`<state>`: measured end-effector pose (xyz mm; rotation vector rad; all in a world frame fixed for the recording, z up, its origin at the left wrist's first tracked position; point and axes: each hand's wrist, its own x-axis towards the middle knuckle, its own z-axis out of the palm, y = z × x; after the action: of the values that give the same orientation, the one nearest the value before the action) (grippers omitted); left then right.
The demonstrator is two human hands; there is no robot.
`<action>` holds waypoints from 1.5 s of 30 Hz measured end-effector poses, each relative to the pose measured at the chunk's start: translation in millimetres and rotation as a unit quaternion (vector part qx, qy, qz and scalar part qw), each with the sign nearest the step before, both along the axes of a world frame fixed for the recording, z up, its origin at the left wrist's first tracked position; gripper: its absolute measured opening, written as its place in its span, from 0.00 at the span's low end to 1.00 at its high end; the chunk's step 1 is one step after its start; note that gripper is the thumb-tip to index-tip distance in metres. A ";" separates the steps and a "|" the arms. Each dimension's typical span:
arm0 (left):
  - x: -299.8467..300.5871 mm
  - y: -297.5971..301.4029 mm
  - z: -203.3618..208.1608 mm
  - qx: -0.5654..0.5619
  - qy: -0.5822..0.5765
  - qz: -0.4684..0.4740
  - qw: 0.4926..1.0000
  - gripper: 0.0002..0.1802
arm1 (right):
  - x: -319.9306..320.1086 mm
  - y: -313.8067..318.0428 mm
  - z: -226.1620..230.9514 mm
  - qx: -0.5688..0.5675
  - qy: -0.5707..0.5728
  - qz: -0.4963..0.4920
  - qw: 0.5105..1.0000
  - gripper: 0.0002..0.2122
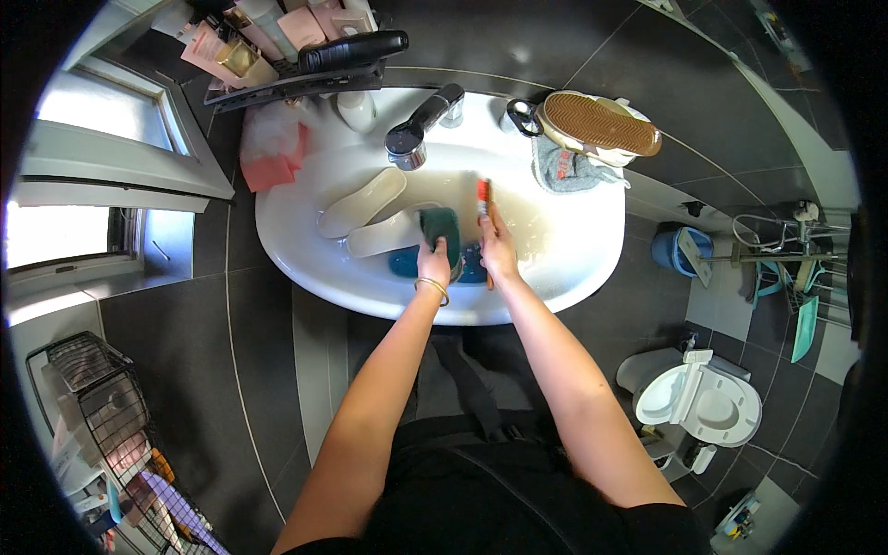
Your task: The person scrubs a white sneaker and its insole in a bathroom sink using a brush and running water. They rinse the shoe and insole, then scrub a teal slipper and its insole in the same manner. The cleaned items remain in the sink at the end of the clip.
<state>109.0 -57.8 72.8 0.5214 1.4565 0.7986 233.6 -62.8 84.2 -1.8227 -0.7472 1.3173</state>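
Observation:
Over the white washbasin (277, 227), my left hand (433, 262) grips a dark green, sponge-like piece (440, 227); its exact kind is unclear. Beside it, my right hand (498, 248) is closed around a slim wood-coloured handle with a red-orange and white end, which looks like a brush (484, 194). Two pale insoles (363, 202) lie to the left in cloudy water, one overlapping the other. Below my hands shows something blue (404, 263), partly hidden by them.
A chrome faucet (407, 143) overhangs the basin. On its right rim lie a shoe with brown sole (592, 123) and a grey cloth (564, 169); a pink-and-clear bag (276, 153) sits left. A toiletry shelf (296, 85) hangs above. A toilet (726, 407) stands right, a wire rack (111, 407) left.

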 end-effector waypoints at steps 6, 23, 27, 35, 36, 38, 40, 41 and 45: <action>-0.5 24.8 -24.4 -0.137 -0.006 0.062 0.989 0.49 | -41.0 -49.9 43.9 0.006 -0.248 0.264 0.932 0.22; 22.8 5.5 -56.3 -0.060 0.040 -0.152 0.986 0.29 | 52.8 0.6 -15.4 -0.114 -0.404 0.268 0.867 0.23; -12.5 31.0 -85.0 -0.012 0.174 -0.205 0.963 0.32 | 79.8 -20.1 -26.1 -0.050 -0.461 0.302 0.833 0.25; -14.8 32.8 -118.8 0.009 0.288 -0.259 0.922 0.27 | 51.2 -4.2 -29.5 0.073 -0.599 0.331 0.725 0.26; -8.1 38.4 -106.7 0.056 0.291 -0.258 0.920 0.27 | 53.2 4.0 -35.8 0.096 -0.512 0.310 0.795 0.26; -14.0 33.6 -88.2 0.066 0.096 -0.215 0.970 0.21 | 48.9 21.4 -45.6 0.143 -0.311 0.260 0.903 0.27; -33.8 33.5 -79.4 -0.003 -0.090 -0.175 0.980 0.20 | 35.8 37.2 -45.3 0.068 -0.194 0.202 0.958 0.32; -38.3 34.4 -61.5 -0.034 -0.101 -0.182 0.978 0.19 | 35.0 41.9 -47.7 0.023 -0.126 0.175 0.976 0.32; -53.0 31.7 -42.2 -0.063 -0.211 -0.098 0.971 0.17 | 23.9 53.3 -23.1 -0.056 0.025 0.166 0.984 0.28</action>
<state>55.9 -26.0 30.6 0.3648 1.0361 0.6107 257.6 -9.4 61.2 -1.7972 -1.0007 1.6415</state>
